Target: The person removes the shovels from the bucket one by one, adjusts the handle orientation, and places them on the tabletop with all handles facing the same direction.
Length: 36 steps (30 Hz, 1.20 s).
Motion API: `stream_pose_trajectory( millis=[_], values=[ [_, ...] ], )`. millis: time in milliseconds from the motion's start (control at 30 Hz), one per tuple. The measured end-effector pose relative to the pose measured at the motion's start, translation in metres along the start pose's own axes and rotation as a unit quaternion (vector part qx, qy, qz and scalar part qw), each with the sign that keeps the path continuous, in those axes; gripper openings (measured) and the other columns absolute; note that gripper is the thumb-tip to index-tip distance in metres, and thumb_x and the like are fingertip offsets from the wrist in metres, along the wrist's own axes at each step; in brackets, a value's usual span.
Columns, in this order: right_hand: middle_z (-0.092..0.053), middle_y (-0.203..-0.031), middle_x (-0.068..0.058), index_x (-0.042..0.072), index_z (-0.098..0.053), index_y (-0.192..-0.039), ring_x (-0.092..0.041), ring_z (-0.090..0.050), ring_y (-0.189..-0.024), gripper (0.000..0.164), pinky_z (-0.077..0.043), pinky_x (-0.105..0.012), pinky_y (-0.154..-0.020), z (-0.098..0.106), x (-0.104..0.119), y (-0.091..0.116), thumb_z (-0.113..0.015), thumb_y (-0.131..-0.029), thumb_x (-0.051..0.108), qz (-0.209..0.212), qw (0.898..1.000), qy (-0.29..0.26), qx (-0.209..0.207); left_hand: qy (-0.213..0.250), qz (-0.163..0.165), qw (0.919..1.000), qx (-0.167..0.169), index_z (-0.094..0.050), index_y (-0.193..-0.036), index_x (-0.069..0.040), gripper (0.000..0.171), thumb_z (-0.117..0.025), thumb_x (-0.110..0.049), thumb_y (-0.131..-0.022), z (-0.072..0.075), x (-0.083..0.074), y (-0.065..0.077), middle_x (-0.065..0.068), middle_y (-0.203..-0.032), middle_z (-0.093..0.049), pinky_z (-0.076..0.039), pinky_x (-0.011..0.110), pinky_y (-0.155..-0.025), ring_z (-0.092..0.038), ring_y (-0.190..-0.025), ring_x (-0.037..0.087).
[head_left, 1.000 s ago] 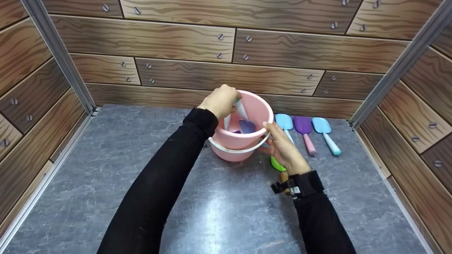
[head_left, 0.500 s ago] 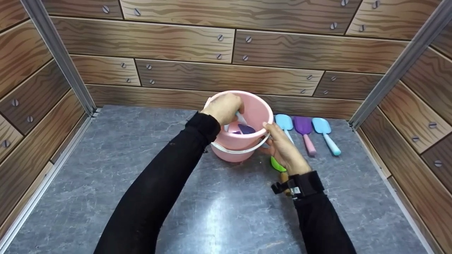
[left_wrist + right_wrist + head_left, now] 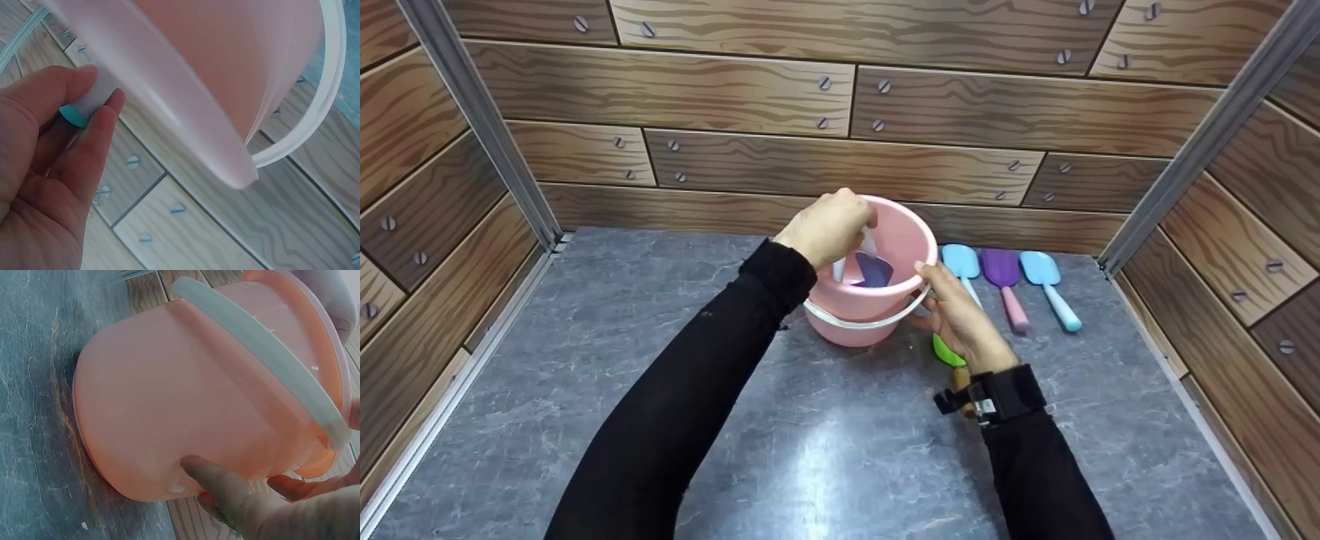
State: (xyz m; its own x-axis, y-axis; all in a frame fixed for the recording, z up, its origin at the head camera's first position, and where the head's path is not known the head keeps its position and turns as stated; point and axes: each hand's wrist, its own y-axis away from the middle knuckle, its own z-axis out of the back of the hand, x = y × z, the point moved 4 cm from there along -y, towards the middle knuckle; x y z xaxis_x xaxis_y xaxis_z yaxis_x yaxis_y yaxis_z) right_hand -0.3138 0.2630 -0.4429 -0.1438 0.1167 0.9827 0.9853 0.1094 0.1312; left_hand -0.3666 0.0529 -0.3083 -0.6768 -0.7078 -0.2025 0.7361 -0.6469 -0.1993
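Observation:
A pink bucket (image 3: 851, 304) with a white carrying handle (image 3: 264, 349) stands upright on the grey floor. Over its left rim, my left hand (image 3: 829, 227) pinches the white, teal-ended handle (image 3: 97, 101) of a small shovel between thumb and fingers. The shovel's purple blade (image 3: 874, 271) points down inside the bucket. Another white handle (image 3: 838, 269) leans in there, partly covered by the hand. At the bucket's right side, my right hand (image 3: 964, 319) grips the rim, thumb on top and fingers against the outer wall.
Right of the bucket lie a light blue shovel (image 3: 961, 261), a purple one with a pink handle (image 3: 1001, 268) and another light blue one (image 3: 1040, 267). A green-bladed tool (image 3: 948, 352) lies partly under my right wrist. Wood-patterned walls (image 3: 780, 161) enclose the floor.
My left hand dipped lower into the bucket, then rose slightly back to the left with the shovel. The purple blade has shifted a little left. My right hand keeps its grip.

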Motion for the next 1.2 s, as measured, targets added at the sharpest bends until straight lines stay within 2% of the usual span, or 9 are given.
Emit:
stream_pose_trajectory(
  millis=[233, 500, 667, 933, 1100, 1200],
  values=[
    [-0.034, -0.187, -0.020, 0.012, -0.010, -0.189, -0.028, -0.053, -0.158, 0.075, -0.048, -0.060, -0.134, -0.002, -0.001, -0.001, -0.040, -0.124, 0.037, 0.004, 1.000, -0.008, 0.005, 0.007, -0.017, 0.9995, -0.025, -0.088, -0.127, -0.005, 0.026, -0.074, 0.004, -0.107, 0.011, 0.005, 0.010, 0.014, -0.127, -0.088, -0.070, 0.052, -0.105, -0.083, -0.122, 0.036],
    [-0.036, -0.184, -0.020, 0.012, -0.012, -0.189, -0.015, -0.065, -0.138, 0.074, -0.055, -0.053, -0.129, 0.000, 0.000, 0.000, -0.040, -0.125, 0.037, 0.004, 1.000, -0.007, 0.003, 0.030, -0.006, 0.9980, -0.055, -0.084, -0.137, -0.002, 0.032, -0.073, 0.004, -0.108, 0.023, 0.015, 0.020, 0.016, -0.137, -0.086, -0.066, 0.053, -0.116, -0.080, -0.133, 0.038],
    [-0.038, -0.182, -0.021, 0.011, -0.015, -0.188, -0.012, -0.068, -0.132, 0.074, -0.060, -0.049, -0.122, -0.001, 0.000, 0.001, -0.042, -0.124, 0.036, 0.005, 1.000, -0.007, -0.001, 0.047, -0.017, 0.9952, -0.084, -0.085, -0.134, -0.002, 0.026, -0.077, 0.001, -0.110, 0.034, 0.019, 0.026, 0.015, -0.133, -0.087, -0.067, 0.051, -0.115, -0.081, -0.130, 0.036],
    [-0.035, -0.185, -0.025, 0.011, -0.016, -0.187, -0.020, -0.064, -0.145, 0.074, -0.065, -0.043, -0.112, 0.000, 0.000, 0.000, -0.043, -0.123, 0.036, 0.008, 1.000, -0.014, 0.002, 0.053, -0.041, 0.9889, -0.133, -0.086, -0.124, -0.003, 0.017, -0.078, 0.002, -0.109, 0.047, 0.024, 0.038, 0.013, -0.124, -0.088, -0.067, 0.049, -0.112, -0.083, -0.123, 0.034],
    [-0.032, -0.187, -0.026, 0.012, -0.014, -0.188, -0.028, -0.055, -0.158, 0.074, -0.064, -0.045, -0.116, 0.000, -0.001, 0.000, -0.042, -0.124, 0.036, 0.006, 1.000, -0.012, 0.004, 0.055, -0.044, 0.9850, -0.158, -0.086, -0.123, -0.002, 0.020, -0.074, 0.006, -0.110, 0.054, 0.024, 0.044, 0.012, -0.125, -0.088, -0.068, 0.046, -0.112, -0.083, -0.124, 0.032],
    [-0.032, -0.188, -0.026, 0.013, -0.013, -0.189, -0.028, -0.055, -0.158, 0.075, -0.062, -0.048, -0.119, 0.000, 0.000, 0.001, -0.042, -0.124, 0.036, 0.006, 1.000, -0.012, 0.005, 0.053, -0.049, 0.9816, -0.177, -0.085, -0.123, -0.001, 0.020, -0.073, 0.008, -0.110, 0.057, 0.023, 0.049, 0.013, -0.127, -0.087, -0.069, 0.045, -0.113, -0.083, -0.125, 0.032]
  ],
)
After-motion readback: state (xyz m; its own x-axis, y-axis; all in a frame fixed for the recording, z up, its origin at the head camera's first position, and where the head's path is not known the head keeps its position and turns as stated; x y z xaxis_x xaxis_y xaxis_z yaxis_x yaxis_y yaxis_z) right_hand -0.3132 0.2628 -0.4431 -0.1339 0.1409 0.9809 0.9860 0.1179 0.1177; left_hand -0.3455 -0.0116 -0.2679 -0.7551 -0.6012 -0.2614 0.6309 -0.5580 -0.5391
